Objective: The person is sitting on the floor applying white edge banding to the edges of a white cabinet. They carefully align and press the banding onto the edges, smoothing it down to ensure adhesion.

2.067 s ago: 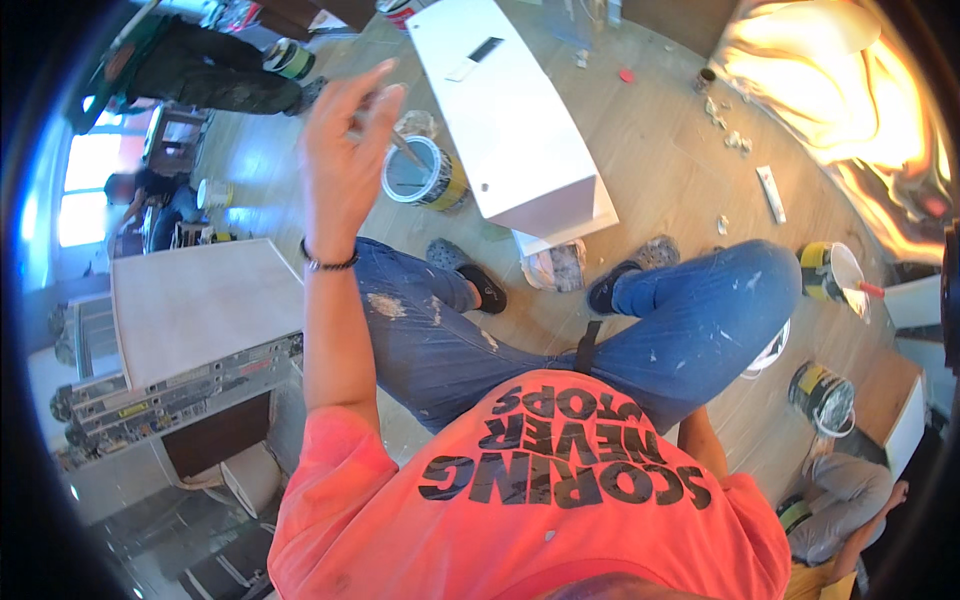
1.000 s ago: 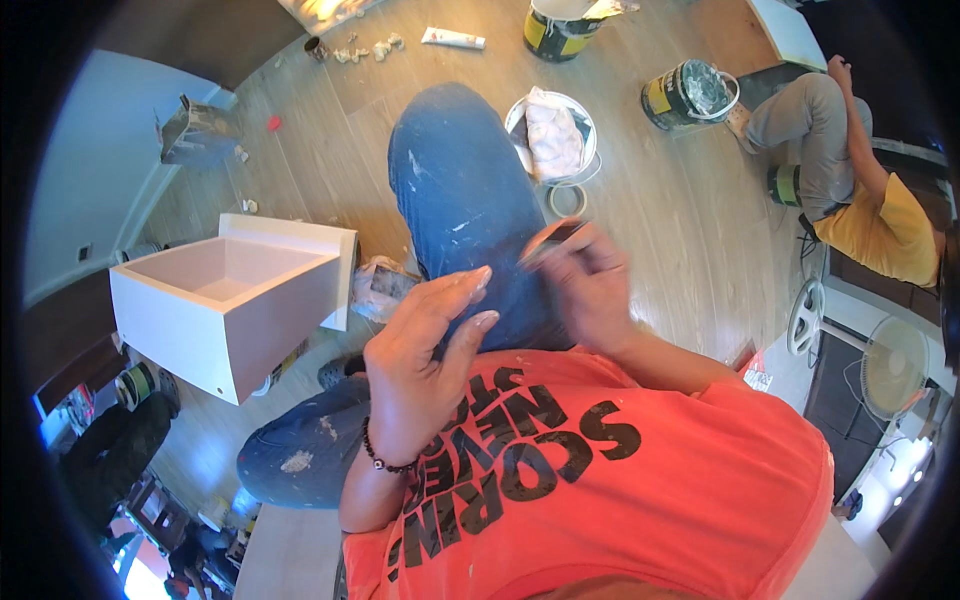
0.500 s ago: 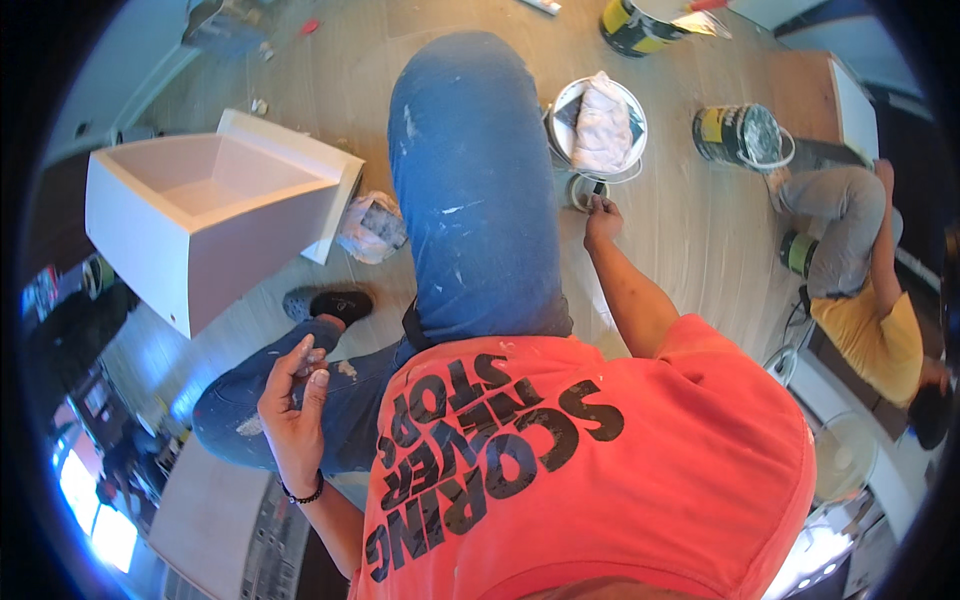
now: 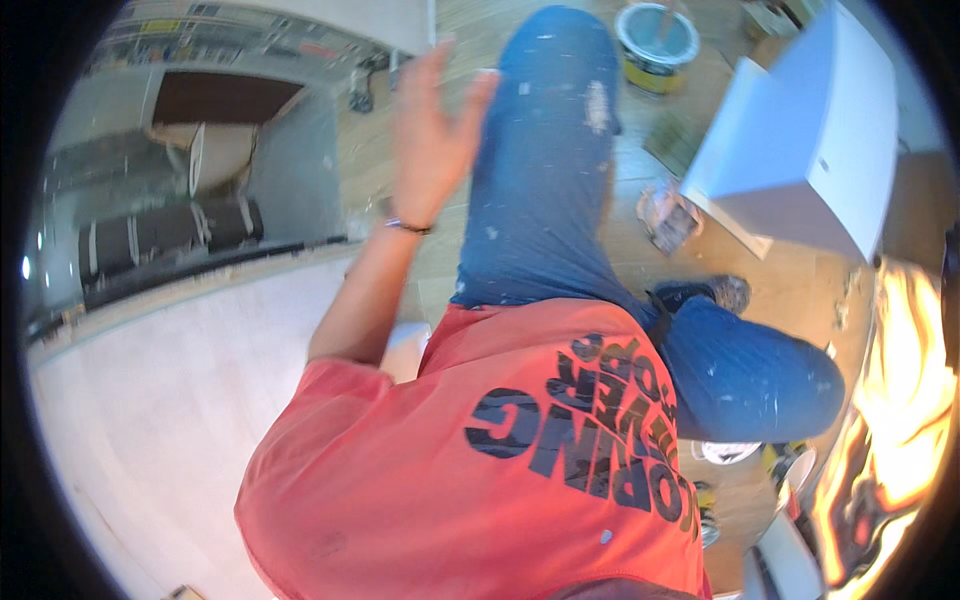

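Note:
My left hand [image 4: 435, 140] is raised beside my bent knee in blue jeans [image 4: 545, 160]. Its fingers are stretched upward with the thumb apart, and nothing shows in it, though motion blurs it. A dark bracelet circles that wrist. My right hand is out of view. Beyond the knee, to the right, lie a crumpled pale plastic bag [image 4: 668, 217] and a white box-shaped furniture piece [image 4: 790, 150], tilted on the floor.
A bucket with a pale rim [image 4: 655, 45] stands at the far right. A large white panel [image 4: 190, 390] spans the lower left. Behind it lies a dark roll with pale bands [image 4: 170, 235]. A white-lidded container [image 4: 728, 452] sits near my other leg.
My view has swung left, so the furniture piece now appears on the right. My left hand has risen and spread. My right hand, earlier gripping something by a bucket, has left view.

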`<state>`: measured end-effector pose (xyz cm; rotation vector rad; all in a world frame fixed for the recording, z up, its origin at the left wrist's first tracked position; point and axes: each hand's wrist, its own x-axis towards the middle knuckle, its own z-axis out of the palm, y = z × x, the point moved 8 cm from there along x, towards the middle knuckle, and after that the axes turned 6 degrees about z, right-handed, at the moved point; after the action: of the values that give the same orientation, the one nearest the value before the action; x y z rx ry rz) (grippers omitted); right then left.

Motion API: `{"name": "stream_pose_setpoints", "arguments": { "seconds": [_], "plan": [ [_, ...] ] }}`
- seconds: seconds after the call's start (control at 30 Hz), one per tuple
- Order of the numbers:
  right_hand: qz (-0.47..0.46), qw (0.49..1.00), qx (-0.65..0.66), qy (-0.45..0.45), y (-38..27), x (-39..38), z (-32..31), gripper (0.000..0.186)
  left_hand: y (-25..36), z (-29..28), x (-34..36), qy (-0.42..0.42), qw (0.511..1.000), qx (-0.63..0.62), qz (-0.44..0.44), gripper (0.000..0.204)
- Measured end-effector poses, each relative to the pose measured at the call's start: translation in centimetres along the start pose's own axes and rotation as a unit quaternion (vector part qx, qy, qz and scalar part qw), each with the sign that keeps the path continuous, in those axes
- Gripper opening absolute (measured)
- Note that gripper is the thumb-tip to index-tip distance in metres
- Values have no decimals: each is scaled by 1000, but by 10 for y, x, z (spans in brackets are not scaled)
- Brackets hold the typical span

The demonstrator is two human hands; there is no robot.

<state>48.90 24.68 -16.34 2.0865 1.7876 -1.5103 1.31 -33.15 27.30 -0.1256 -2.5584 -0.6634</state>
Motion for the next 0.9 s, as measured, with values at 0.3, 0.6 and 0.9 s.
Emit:
{"name": "stream_pose_setpoints", "arguments": {
  "seconds": [0.3, 0.6, 0.9],
  "plan": [
    [-133, 971, -169, -104, -282, -76, -60, 42, 70, 83, -39, -140, 974, 166, 60, 81],
    [86, 940, -156, -290, -478, -115, -8, 54, 55, 93, -9, -164, 968, 190, 25, 66],
    [75, 861, -342, -370, -494, -76, 60, 42, 43, 15, -45, -36, 994, -29, -101, 58]
  ]
}}
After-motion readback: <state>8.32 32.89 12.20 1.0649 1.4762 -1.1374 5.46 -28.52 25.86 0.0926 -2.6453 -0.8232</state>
